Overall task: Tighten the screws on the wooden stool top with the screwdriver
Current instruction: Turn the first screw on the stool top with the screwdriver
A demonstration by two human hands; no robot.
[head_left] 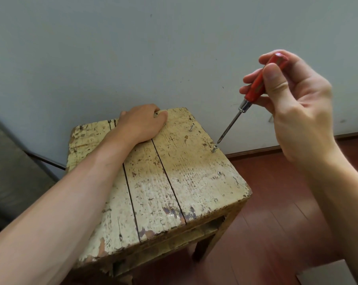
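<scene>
As right hand (pixel 297 103) pinches screwdriver (pixel 253 88), flaky planks (pixel 174 173)

— What fills the upper part of the frame?
— A pale grey wall (pixel 132 48), plain but for a few small dark specks.
— And at the right, below it?
— A brown skirting board (pixel 256 150) at the wall's foot, then a reddish-brown plank floor (pixel 276 192).
— The left edge?
— A blurred grey surface (pixel 7 182) with a slanting grey bar (pixel 19 144); what it is, I cannot tell. A pale patch (pixel 328 272) shows at lower right.
</scene>
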